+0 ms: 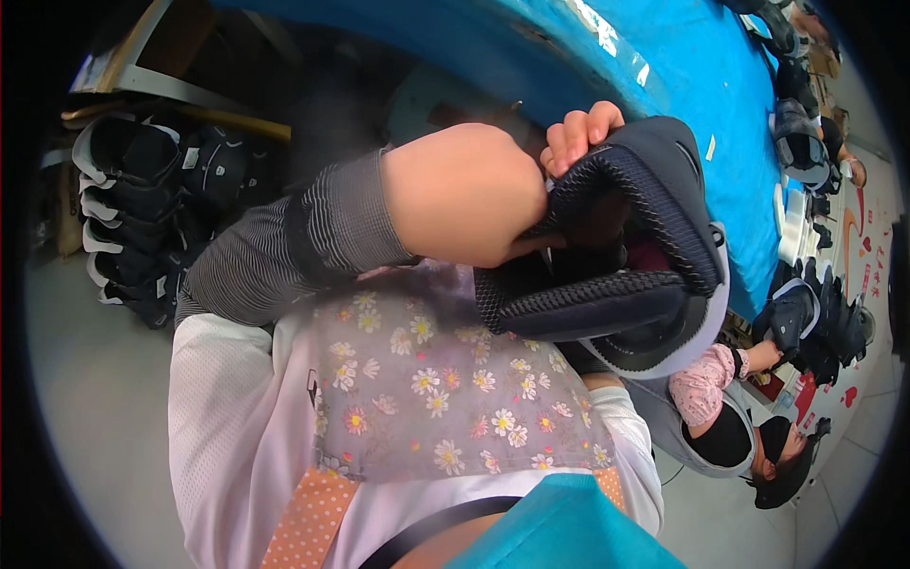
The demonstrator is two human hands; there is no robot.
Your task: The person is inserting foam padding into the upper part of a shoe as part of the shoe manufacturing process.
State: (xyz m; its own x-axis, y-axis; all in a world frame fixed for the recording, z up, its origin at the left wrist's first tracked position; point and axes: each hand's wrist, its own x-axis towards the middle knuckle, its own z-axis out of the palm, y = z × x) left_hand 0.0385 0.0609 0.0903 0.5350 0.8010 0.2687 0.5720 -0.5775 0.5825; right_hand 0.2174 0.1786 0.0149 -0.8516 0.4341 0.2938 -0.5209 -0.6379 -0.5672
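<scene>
A bulky black padded helmet [678, 190] is held tilted in front of my chest, its opening facing me. Mesh-edged pads line it, and a light grey rim curves round its lower right side. My left hand [479, 194], below a grey striped sleeve, is bent at the opening's left edge. Its thumb side is inside against a pad, and the other fingers are mostly hidden. Fingers of what looks like my right hand [580, 137] curl over the helmet's far edge. The rest of that hand and its forearm are hidden behind the helmet. A little red shows deep inside.
A bench under blue sheeting [701, 57] stands ahead. At left are a stack of black pieces with pale rims [133, 209] and a wooden frame [161, 47]. At right a co-worker [706, 427] handles a black piece [791, 318] beside more black pieces and white parts [794, 228].
</scene>
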